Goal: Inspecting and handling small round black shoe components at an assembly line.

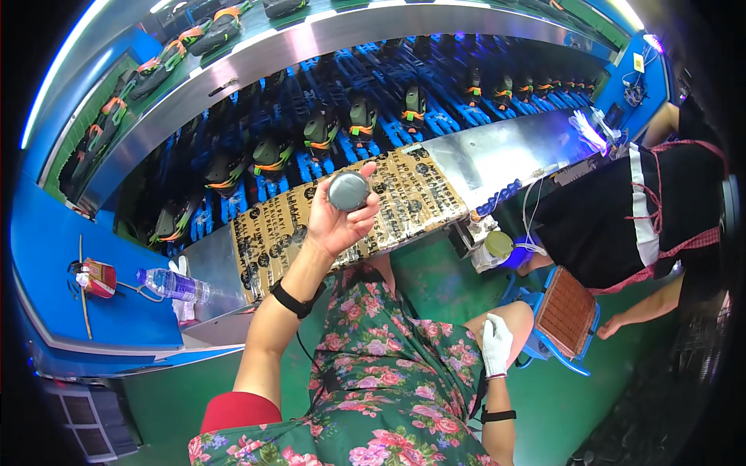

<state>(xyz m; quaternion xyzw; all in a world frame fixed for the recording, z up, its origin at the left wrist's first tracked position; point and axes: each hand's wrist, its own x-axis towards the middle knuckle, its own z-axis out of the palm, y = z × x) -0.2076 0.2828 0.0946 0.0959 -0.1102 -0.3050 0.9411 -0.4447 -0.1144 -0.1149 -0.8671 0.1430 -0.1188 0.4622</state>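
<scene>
My bare left hand [332, 227] is turned palm up above the cardboard sheet, its fingers curled round a smooth, dark grey round piece [347, 191], like a thick disc or dome. A black band circles that wrist. In a white glove, my right hand [496, 347] rests on my right thigh with its fingers loosely stretched and nothing in them. Under the left hand, a taped cardboard sheet [404, 190] with black print covers the front of the metal bench. Behind it, a row of dark shoes [319, 133] with orange and green trim sits on blue supports.
More shoes ride the curved metal shelf [311, 35] above. At left are a water bottle [175, 285] and a red box [98, 278]. At right, a person in a black apron [614, 213] works beside a blue stool [563, 314]; a greenish-lidded jar [497, 245] stands near the bench.
</scene>
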